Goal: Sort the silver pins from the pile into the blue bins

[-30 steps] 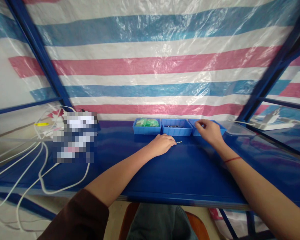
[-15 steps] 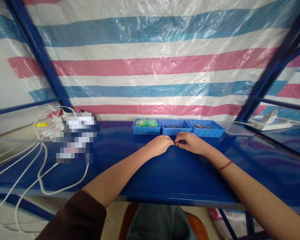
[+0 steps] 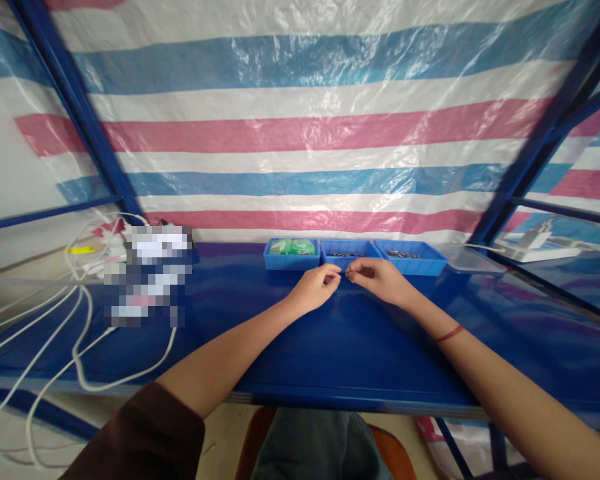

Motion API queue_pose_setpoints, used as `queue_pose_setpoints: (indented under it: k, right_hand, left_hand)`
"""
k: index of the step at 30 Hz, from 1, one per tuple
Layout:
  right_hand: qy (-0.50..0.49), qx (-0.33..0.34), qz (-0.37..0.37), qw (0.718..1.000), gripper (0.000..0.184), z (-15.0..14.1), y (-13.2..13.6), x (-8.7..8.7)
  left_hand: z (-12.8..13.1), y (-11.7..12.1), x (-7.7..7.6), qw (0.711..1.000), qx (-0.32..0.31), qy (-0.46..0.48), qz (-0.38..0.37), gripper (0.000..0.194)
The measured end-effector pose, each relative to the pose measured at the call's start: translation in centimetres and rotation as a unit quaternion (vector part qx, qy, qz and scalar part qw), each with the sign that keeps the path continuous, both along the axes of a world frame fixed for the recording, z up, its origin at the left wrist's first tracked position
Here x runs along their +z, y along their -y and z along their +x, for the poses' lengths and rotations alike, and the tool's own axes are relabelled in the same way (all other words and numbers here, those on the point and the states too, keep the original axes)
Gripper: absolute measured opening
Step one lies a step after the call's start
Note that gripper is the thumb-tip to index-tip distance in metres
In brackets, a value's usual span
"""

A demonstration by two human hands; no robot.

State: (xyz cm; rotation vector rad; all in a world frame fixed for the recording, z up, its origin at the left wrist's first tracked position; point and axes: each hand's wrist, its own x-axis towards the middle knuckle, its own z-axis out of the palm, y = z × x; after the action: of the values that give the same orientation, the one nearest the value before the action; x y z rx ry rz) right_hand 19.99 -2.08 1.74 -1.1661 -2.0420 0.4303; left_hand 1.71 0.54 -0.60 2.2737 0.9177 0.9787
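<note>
My left hand [image 3: 314,288] is just above the blue tabletop [image 3: 340,353], thumb and forefinger curled into a near-closed loop. Whatever may be between its fingertips is too small to make out. Close by, a narrow gap apart, my right hand [image 3: 377,279] pinches with thumb and forefinger; a tiny dark spot shows at the tips, its kind unclear. Behind the hands stand a blue bin with small metal parts [image 3: 351,245], partly covered by my fingers, and another blue bin with metal pieces [image 3: 433,265] to its right. The left blue bin [image 3: 286,262] holds green-and-clear plastic packing.
A clear plastic lid or tray [image 3: 475,260] lies right of the bins. White cables [image 3: 83,347] loop over the table's left side by a blurred-out patch. A white power strip [image 3: 543,250] is at the far right. Blue frame posts [image 3: 535,153] flank a striped sheet.
My hands, which met at the fingertips over a tiny dark item, have drawn slightly apart and risen a little. The left thumb and forefinger now form a rounder loop.
</note>
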Motion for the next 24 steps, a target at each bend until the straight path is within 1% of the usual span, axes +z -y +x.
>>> queue_pose_setpoints:
  k: [2,4,8,12,14,19,24]
  right_hand:
    - [-0.060,0.008,-0.017,0.998,0.020,-0.3,0.1,0.2]
    - [-0.084,0.002,-0.023,0.996,0.023,-0.5,0.1,0.3]
    - [-0.108,-0.011,-0.018,0.994,0.027,-0.7,0.1,0.2]
    - [-0.113,0.001,-0.024,0.993,0.028,-0.9,0.3,0.1]
    - [-0.111,0.004,-0.027,0.993,0.028,-1.1,0.4,0.3]
    - [-0.150,-0.031,-0.027,0.988,0.030,-1.5,0.8,0.7]
    - [-0.160,-0.005,-0.013,0.987,0.030,-1.7,0.9,0.7]
  left_hand:
    - [0.1,0.3,0.0,1.000,-0.010,0.016,-0.025,0.021]
    - [0.2,0.6,0.1,0.998,-0.024,0.033,-0.041,0.020]
    - [0.3,0.7,0.2,0.996,-0.025,0.069,-0.058,0.023]
    - [0.3,0.3,0.1,0.992,-0.031,0.099,-0.070,0.022]
    - [0.3,0.1,0.0,0.991,-0.035,0.103,-0.074,0.021]
    - [0.3,-0.2,-0.3,0.992,-0.044,0.092,-0.073,0.019]
    - [0.4,-0.2,-0.5,0.992,-0.055,0.094,-0.070,0.024]
